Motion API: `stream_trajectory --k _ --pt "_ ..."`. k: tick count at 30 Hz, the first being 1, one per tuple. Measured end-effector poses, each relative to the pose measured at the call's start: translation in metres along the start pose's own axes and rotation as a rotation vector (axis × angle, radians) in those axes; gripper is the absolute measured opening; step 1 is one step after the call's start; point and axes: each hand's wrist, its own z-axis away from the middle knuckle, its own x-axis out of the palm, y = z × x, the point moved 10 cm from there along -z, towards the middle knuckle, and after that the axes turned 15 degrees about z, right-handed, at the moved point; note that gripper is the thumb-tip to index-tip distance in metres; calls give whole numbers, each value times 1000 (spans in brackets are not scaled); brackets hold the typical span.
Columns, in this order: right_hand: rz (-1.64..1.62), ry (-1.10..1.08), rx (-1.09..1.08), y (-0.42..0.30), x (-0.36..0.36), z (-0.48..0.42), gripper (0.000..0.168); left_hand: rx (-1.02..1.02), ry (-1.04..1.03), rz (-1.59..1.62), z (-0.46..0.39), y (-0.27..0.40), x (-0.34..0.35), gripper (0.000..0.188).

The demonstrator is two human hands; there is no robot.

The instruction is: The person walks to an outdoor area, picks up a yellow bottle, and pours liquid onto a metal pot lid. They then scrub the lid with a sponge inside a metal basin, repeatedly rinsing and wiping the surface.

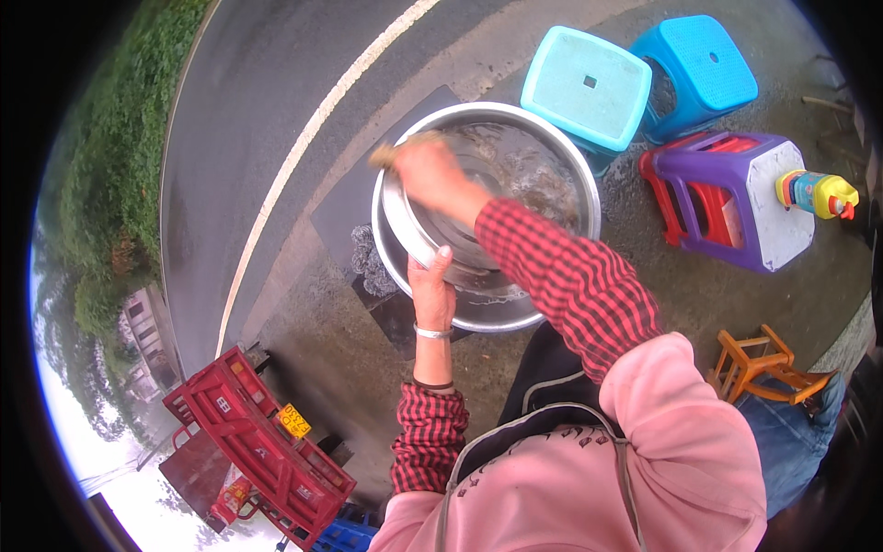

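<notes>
My left hand (433, 290), with a bracelet at its wrist, grips the near-left rim of a shiny metal bowl (407, 224). The bowl is tilted inside a larger metal basin (592, 207) that holds murky, splashing water (538, 172). In my right hand (429, 176) is a brown scrubber (383, 156), pressed at the bowl's far-left rim; motion blurs both, so its exact kind is unclear. My right forearm crosses over the basin and hides part of the bowl. Steel wool scourers (372, 262) lie just left of the basin.
At right stand a light-blue plastic stool (586, 83), a blue stool (714, 62) and a purple stool (755, 200) bearing a yellow bottle (817, 193). A small wooden chair (755, 359) is lower right. A red cargo vehicle (262, 448) stands lower left, beside a road (276, 69).
</notes>
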Motion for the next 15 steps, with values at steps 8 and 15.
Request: stream_trajectory --k 8,15 --pt "167 -401 407 173 46 111 17 13 -5 24 2 -12 -22 49" --pt "-419 -237 340 26 -55 136 21 23 69 245 2 1 -28 38"
